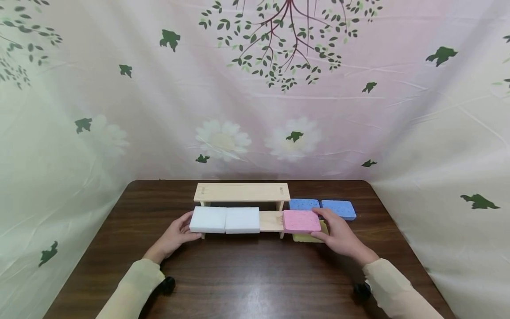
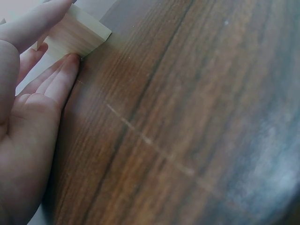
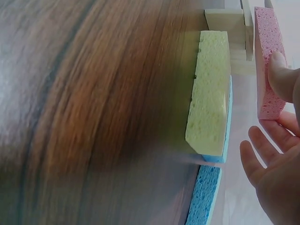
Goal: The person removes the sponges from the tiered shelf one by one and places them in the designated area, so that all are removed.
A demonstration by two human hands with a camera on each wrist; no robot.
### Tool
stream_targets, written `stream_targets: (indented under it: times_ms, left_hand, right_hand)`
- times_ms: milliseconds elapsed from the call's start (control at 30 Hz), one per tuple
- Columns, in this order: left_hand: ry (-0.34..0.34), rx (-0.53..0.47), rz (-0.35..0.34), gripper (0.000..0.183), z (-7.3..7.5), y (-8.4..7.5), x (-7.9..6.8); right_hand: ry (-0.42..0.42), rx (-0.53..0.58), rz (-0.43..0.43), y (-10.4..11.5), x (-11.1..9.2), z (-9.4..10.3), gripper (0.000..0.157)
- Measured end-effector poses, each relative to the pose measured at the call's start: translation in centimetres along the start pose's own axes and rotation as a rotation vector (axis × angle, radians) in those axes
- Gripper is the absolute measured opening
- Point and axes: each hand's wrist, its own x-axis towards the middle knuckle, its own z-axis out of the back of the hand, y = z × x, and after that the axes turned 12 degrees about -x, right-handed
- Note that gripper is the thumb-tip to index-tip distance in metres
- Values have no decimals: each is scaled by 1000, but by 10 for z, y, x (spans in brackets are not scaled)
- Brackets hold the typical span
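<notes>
Pinching pink sponge [image 1: 301, 221] by its right side in right grip [image 1: 338, 232]; rectangular, flat, pitted with fine pores, rounded corners. Held at right end of near wooden stand [image 1: 271, 220], over yellow sponge [image 1: 307, 238], nearer than blue sponges [image 1: 338, 209] on worktop [image 1: 255, 274]. Placing left grip [image 1: 173, 235] at left end of smooth white blocks [image 1: 242, 220], side by side on stand; can't tell whether pinching or only touching.

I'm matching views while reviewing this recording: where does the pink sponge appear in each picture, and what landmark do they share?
Head: the pink sponge is right of centre, in the lower half, held by the right hand.
Left wrist: not in it.
Right wrist: upper right, held in that hand.
Shared landmark: the brown tabletop.
</notes>
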Motion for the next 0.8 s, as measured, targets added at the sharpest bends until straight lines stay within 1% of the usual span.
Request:
stream_targets:
  times_ms: [233,433,600,800]
  left_hand:
    - [-4,-2,-2,94,-1,-1,-1]
    - [-11,19,-3,94,-1,0,-2]
    - [-20,35,-15,94,-1,-1,-1]
    - [-11,7,-19,94,-2,1,0]
  right_hand:
    - [-20,-17,-2,-7,-5,2,73]
    - [-35,-20,-1,-15,-12,4,75]
    - [-29,-21,-1,-19,-15,7,77]
    - [-40,-25,-6,-22,-19,9,74]
